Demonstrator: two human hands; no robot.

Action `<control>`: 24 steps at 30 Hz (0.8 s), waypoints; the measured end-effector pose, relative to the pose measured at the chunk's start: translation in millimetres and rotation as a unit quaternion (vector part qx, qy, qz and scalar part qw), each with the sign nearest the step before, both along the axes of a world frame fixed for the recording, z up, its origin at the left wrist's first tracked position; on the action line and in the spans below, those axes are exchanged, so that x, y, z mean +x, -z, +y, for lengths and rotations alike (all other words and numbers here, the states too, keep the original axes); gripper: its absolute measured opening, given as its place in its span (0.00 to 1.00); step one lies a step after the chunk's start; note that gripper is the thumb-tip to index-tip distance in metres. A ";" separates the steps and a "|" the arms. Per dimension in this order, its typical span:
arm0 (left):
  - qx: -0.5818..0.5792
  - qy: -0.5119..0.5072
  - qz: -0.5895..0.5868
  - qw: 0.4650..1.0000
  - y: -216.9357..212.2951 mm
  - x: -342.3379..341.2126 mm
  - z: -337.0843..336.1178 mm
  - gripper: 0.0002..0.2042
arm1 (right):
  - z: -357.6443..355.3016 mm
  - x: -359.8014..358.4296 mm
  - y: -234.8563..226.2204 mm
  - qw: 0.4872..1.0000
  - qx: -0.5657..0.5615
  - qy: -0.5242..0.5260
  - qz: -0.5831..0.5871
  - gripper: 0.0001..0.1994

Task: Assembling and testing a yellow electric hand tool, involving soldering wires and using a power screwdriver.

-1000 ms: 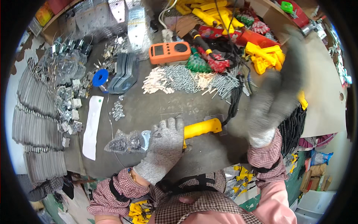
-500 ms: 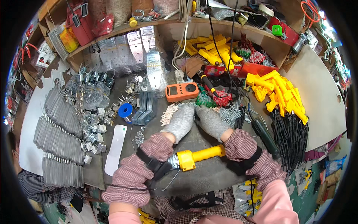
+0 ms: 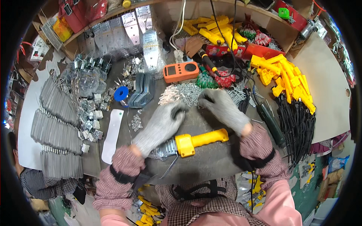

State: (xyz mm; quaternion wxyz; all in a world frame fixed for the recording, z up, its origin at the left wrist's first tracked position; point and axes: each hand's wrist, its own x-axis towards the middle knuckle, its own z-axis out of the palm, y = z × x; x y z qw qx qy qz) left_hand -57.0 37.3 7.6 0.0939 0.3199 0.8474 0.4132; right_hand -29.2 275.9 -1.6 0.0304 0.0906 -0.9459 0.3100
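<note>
My left hand [image 3: 164,122], in a grey knit glove, hovers over the bench left of centre, its fingers curled toward the thumb. Whatever may be between those fingertips is hidden. My right hand [image 3: 224,111], gloved alike, has its fingers bent together at the near edge of a pile of silver screws [image 3: 188,92]; any small piece in its grip is out of sight. Below the hands lies a yellow-handled tool [image 3: 203,140] with a metal end at its left. Small pale pieces [image 3: 169,95] adjoin the screws on the left.
An orange meter [image 3: 181,72] sits behind the screws. Blue spool [image 3: 121,93], small nuts [image 3: 136,122] and stacked grey metal strips [image 3: 56,132] are on the left. Rightward lie a dark green-handled tool [image 3: 270,124], black cords [image 3: 296,128] and yellow plastic handles [image 3: 288,81].
My hands have separated: the left has drawn back toward me and to the left, while the right remains by the screws. The screw pile between them has come into view.
</note>
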 end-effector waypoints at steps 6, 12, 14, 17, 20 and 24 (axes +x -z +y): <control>-0.022 0.125 0.061 0.990 -1.1 77.2 -49.3 0.12 | -23.1 91.5 -0.8 0.794 -0.403 -0.154 -0.428 0.16; -0.094 0.184 0.194 0.959 -0.6 77.8 -53.9 0.12 | -29.4 93.9 7.0 0.844 -0.357 -0.125 -0.379 0.12; -0.107 0.213 0.262 0.935 4.2 76.6 -55.9 0.13 | -32.9 100.3 13.5 0.890 -0.304 -0.134 -0.313 0.11; -0.098 0.212 0.250 0.940 7.1 58.2 -58.3 0.13 | -40.0 97.5 -16.1 0.912 -0.203 -0.110 -0.339 0.13; -0.099 0.052 0.213 0.971 16.0 0.6 -5.6 0.13 | -26.7 52.3 -22.5 0.971 -0.154 -0.112 -0.146 0.17; -0.241 -0.064 0.221 0.943 44.3 -81.5 51.9 0.13 | -23.4 -14.8 10.9 0.993 0.105 -0.007 0.053 0.14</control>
